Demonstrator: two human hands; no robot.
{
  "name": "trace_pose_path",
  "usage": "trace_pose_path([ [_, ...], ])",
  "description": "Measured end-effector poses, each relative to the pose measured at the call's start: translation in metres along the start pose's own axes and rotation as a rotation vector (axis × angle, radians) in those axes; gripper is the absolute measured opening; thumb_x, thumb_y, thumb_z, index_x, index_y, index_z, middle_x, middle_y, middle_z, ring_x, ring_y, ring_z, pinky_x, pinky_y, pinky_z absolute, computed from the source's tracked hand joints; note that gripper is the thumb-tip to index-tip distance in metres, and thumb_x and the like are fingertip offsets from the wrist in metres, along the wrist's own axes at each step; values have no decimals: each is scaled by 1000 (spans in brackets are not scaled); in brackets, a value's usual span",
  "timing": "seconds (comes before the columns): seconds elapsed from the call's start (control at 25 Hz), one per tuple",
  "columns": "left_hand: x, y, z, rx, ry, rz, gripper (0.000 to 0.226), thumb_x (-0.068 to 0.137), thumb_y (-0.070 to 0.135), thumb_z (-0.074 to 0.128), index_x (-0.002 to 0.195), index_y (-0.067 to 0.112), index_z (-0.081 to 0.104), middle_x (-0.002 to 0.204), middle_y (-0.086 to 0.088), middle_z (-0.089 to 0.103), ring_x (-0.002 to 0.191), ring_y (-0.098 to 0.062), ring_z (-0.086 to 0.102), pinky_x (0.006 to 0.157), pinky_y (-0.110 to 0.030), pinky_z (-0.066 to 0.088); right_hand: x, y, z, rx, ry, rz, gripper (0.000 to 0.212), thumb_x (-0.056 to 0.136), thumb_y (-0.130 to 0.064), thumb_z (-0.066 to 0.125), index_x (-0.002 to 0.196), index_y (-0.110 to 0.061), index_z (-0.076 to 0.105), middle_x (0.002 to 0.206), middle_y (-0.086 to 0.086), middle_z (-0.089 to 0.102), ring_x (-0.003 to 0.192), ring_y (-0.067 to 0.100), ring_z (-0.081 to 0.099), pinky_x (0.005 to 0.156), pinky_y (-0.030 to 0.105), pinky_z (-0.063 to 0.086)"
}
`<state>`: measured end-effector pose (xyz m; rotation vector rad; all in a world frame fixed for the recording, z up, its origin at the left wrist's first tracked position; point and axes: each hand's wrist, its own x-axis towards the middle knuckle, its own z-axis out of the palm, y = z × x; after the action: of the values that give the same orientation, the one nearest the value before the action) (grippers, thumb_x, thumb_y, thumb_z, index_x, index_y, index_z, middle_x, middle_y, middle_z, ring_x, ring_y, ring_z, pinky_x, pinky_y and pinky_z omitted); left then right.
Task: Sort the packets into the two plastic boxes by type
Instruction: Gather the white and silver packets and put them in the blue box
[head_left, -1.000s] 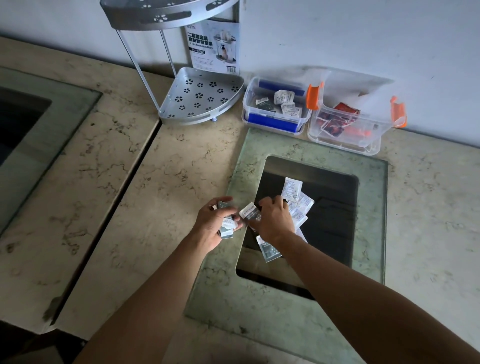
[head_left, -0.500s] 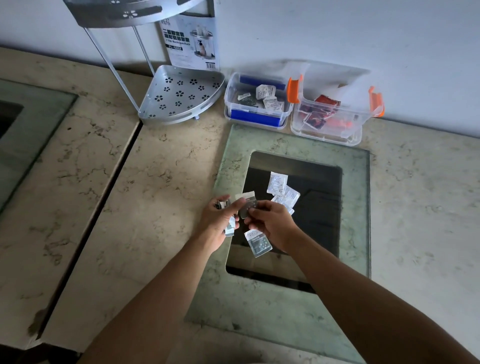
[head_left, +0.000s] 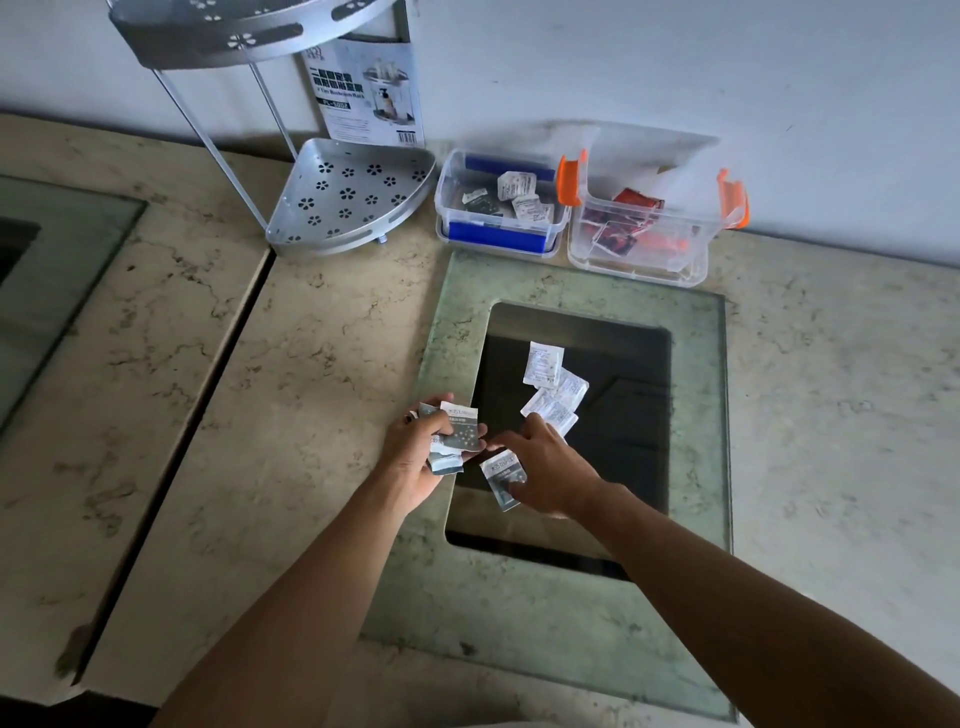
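My left hand (head_left: 415, 457) grips a small stack of grey-and-white packets (head_left: 457, 431) at the left edge of the glass panel. My right hand (head_left: 545, 467) rests just to its right, fingers spread, touching one grey packet (head_left: 501, 475) that lies on the glass. Beyond that hand lie white packets (head_left: 550, 384) in a loose pile. At the back stand two clear plastic boxes: the blue-handled box (head_left: 498, 236) holds grey and white packets, the orange-handled box (head_left: 644, 260) holds red packets.
A green-tinted glass panel (head_left: 696, 415) covers a dark square opening in the marble counter (head_left: 322, 353). A silver corner shelf rack (head_left: 353, 202) with a product card stands back left against the wall. Another glass panel (head_left: 47, 260) lies at far left.
My right hand passed a grey packet into my left hand's stack, then dropped back down onto the grey packet on the glass. The camera view shifted slightly.
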<state>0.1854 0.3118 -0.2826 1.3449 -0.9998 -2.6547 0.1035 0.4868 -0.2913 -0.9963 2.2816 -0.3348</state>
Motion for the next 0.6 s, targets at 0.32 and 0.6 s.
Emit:
trace_pose_path([
  [0.32,5,-5,4,344,89,94,34,68,17,91,91,9,67,81,-12,67,68,-27,66,60,-36,53,10,-1,-20,757,182,145,22,82,1,71,84,-19,63,75,0,68,62,12,60,66,26,52],
  [0.6,9,-12,22,632,-124,58,45,67,-15,78,104,11,75,97,-19,75,89,-33,72,74,-38,60,17,7,-24,1088,216,223,22,86,9,66,107,2,62,90,18,69,66,19,65,69,34,57],
])
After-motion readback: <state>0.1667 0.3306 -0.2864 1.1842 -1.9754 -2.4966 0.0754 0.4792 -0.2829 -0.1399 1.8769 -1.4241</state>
